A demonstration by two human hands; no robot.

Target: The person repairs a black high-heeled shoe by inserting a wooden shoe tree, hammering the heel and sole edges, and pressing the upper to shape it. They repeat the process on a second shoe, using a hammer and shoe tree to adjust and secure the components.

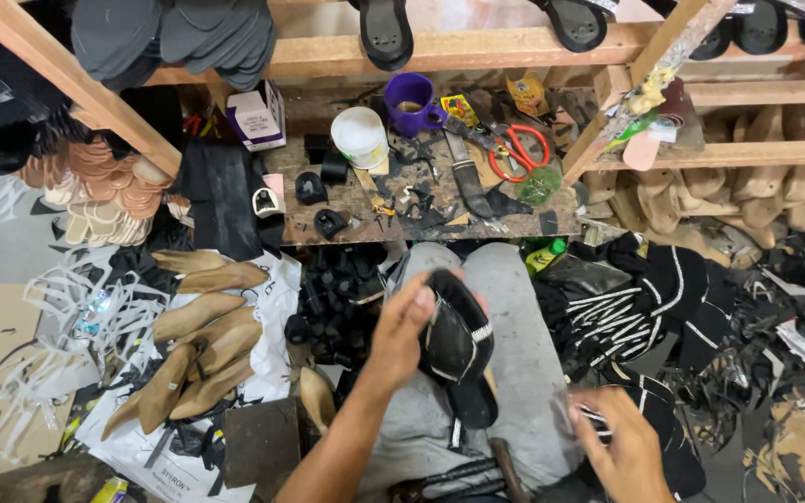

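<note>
My left hand (401, 328) grips a black shoe upper (460, 345) mounted on a last, held over my lap in grey trousers (514, 307). A small metal buckle shows on the shoe's side. My right hand (619, 445) is low at the right, its fingers closed on a black piece with white stripes (598, 421) from the pile beside my knee. A hammer handle (507, 470) lies on my lap just below the shoe.
A small wooden workbench (402, 200) ahead carries a purple mug (411, 101), white cup (360, 136), red-handled scissors (519, 149), a knife (466, 177) and black scraps. Wooden shoe lasts (202, 345) lie at left, striped black uppers (645, 298) at right, black heels (333, 303) below the bench.
</note>
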